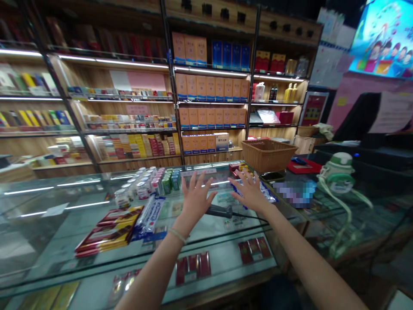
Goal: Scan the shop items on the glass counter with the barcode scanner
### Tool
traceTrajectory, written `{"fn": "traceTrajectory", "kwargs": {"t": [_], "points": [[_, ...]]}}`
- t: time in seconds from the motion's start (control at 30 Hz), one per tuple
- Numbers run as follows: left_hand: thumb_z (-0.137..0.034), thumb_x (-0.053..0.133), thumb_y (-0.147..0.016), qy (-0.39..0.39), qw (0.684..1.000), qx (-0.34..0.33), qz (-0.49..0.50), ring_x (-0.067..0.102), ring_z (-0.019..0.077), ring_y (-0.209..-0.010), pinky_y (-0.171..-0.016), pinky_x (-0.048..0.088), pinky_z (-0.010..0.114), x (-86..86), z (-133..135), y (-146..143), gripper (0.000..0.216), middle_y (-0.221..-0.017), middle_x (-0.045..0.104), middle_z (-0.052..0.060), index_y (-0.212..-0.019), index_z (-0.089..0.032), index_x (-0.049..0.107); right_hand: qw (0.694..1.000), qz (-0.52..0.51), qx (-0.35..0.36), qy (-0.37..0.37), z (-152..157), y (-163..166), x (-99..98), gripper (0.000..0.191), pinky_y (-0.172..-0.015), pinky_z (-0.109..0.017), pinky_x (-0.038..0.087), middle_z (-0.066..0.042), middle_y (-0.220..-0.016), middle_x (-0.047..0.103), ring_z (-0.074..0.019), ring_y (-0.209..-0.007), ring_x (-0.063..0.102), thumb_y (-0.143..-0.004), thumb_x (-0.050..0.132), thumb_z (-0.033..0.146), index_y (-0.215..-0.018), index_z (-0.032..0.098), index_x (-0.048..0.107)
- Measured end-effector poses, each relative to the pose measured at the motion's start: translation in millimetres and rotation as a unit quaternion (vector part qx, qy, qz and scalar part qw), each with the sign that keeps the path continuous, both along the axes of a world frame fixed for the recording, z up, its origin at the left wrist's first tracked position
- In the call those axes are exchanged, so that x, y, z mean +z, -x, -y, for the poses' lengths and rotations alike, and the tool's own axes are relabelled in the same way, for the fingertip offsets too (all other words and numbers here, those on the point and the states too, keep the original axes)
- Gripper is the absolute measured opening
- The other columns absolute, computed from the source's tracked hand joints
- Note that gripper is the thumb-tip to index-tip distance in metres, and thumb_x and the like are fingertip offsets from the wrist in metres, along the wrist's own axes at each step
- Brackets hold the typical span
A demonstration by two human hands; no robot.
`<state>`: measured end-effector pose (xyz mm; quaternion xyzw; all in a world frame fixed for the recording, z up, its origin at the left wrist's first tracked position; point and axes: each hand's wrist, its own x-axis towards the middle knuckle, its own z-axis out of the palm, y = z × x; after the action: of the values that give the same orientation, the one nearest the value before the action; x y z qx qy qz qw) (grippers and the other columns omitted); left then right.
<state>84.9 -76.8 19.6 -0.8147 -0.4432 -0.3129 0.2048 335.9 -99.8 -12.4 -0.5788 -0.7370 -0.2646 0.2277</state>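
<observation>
With the dial centred between the hands, shelving (213, 103) is filling twelve o'clock behind the glass counter (67, 230); a wicker basket (271, 156) is sitting toward two. Red-and-yellow packs (111, 230) are lying at eight. The left hand (196, 197) and right hand (251, 189) are spreading their fingers, gripping nothing; the right is overlapping blue-and-white packets (269, 193) at three — whether it is touching them, I cannot tell. The dark handheld device (219, 211) is resting at six. A leftward sweep could be toppling small jars (142, 189) at nine; a wrist catching the trailing cord (248, 216) could be dragging the device over the counter's near edge — running just below it. Wider bare glass is opening beyond the packs.
</observation>
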Motion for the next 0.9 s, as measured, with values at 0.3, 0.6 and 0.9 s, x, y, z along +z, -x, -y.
{"fn": "traceTrajectory", "kwargs": {"t": [0.3, 0.6, 0.9], "points": [[-0.046, 0.055, -0.098, 0.012, 0.999, 0.046, 0.0, 0.029, 0.0368, -0.154, -0.123, 0.008, 0.071, 4.1, 11.0, 49.7, 0.042, -0.162, 0.044, 0.008, -0.136, -0.031, 0.065, 0.999, -0.001, 0.05, 0.001, -10.5, 60.8, 8.5, 0.053, -0.124, -0.061, 0.006, -0.007, -0.167, 0.033, -0.031, -0.155, 0.019, -0.102, 0.044, 0.058, -0.152, 0.039, 0.047], [-0.047, 0.055, -0.097, 0.01, 0.996, 0.092, -0.009, 0.032, 0.0385, -0.152, -0.123, 0.004, 0.071, -2.1, 18.7, 99.2, 0.043, -0.16, 0.047, 0.011, -0.136, -0.031, 0.066, 0.995, -0.012, 0.095, 0.028, -9.3, 103.7, 5.8, 0.053, -0.124, -0.062, 0.005, -0.008, -0.167, 0.033, -0.0298, -0.155, 0.02, -0.103, 0.042, 0.057, -0.152, 0.037, 0.047], [-0.047, 0.056, -0.096, 0.01, 0.992, 0.127, -0.001, 0.031, 0.038, -0.153, -0.123, 0.002, 0.071, -2.6, 21.6, 146.7, 0.041, -0.16, 0.047, 0.01, -0.133, -0.032, 0.068, 0.991, -0.024, 0.125, 0.036, -15.5, 133.1, 8.5, 0.055, -0.124, -0.062, 0.001, -0.008, -0.167, 0.033, -0.031, -0.156, 0.019, -0.103, 0.04, 0.06, -0.152, 0.037, 0.048]]}}
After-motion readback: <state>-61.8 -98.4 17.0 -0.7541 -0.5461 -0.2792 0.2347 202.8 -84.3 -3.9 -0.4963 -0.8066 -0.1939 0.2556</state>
